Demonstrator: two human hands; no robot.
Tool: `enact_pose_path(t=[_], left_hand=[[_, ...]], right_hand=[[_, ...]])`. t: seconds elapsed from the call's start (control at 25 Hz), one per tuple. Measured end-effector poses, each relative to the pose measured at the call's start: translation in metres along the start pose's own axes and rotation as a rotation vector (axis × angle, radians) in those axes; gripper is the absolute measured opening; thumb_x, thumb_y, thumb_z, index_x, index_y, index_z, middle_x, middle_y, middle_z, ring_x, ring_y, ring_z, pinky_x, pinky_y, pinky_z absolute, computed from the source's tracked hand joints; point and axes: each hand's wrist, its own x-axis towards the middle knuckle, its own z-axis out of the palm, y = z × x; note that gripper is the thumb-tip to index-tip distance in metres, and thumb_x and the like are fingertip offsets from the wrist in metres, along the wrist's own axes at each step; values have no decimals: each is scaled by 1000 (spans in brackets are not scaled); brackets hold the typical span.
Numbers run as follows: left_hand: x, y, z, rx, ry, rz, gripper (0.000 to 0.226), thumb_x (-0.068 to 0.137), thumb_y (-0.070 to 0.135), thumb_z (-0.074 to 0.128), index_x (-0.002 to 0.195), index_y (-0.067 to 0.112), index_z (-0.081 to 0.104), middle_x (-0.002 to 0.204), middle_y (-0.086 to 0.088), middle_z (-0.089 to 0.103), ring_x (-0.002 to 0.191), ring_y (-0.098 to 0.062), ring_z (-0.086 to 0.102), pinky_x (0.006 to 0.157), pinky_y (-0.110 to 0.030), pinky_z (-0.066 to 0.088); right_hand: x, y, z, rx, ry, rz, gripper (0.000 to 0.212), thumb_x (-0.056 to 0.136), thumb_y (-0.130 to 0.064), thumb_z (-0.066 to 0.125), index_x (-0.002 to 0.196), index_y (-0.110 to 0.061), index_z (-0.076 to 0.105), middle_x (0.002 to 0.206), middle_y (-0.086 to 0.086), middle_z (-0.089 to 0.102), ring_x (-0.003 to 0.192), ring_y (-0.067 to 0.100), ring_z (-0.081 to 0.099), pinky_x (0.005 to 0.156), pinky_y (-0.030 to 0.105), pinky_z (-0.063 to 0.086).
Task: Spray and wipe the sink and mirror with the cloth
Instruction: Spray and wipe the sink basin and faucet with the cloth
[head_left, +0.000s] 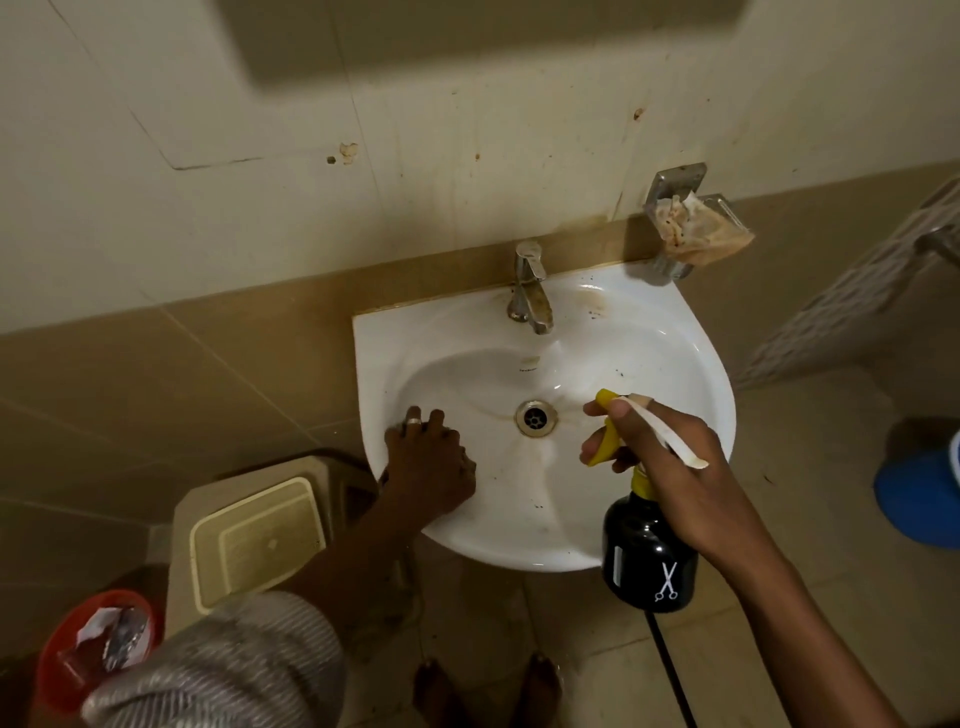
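The white wall-mounted sink (675, 364) has brown stains around its drain (536, 418) and dark specks on its rim. My left hand (431, 467) rests on the basin's left inner wall with bent fingers. A pale sliver of cloth (402, 427) shows at its fingertips, and the rest of the cloth is hidden under the hand. My right hand (670, 467) grips the neck of a black spray bottle (649, 561) over the sink's front right. A finger lies on the yellow trigger, and the yellow nozzle (605, 397) points toward the drain.
A stained metal tap (530, 286) stands at the back of the sink. On the wall to its right is a soap holder (696, 228) with a crumpled wrapper. A beige lidded bin (254, 540) and a red bucket (62, 644) stand left, a blue tub (919, 493) right.
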Motion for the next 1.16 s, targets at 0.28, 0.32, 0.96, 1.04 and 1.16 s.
enact_pose_path(t=[0.28,0.32,0.96,1.04,1.16], left_hand=[[-33,72,9,-311,-114,-134,60,86,67,47,119,20,63,136,-5,42,134,-39,30,101,-53,34],[-35,85,9,-368,-151,-147,62,85,69,47,119,20,62,136,-6,42,133,-40,30,101,-54,35],[-36,195,-49,-1498,-414,-20,21,78,27,61,96,21,71,93,-5,65,86,-26,65,75,-35,56],[-36,171,-54,-1766,-433,29,17,81,14,63,92,22,73,90,-8,71,78,-24,68,71,-34,58],[-21,117,-48,-1826,-209,-45,24,88,5,68,104,23,70,103,-17,71,81,-36,69,68,-45,62]], right_hand=[[-14,2,-51,9,174,12,46,105,-40,48,92,-9,79,98,0,81,91,27,73,77,42,56],[-16,4,-58,4,195,19,47,105,-41,48,90,-8,79,99,-1,81,91,29,73,77,46,56],[-19,8,-106,28,375,-51,55,106,-43,44,78,-12,80,104,-5,81,110,19,72,85,35,57],[-12,8,-104,88,399,-45,52,109,-41,44,83,-16,82,106,1,81,121,23,68,85,35,58],[-7,5,-95,179,418,-15,49,106,-47,47,87,-17,81,108,13,80,112,22,71,79,31,59]])
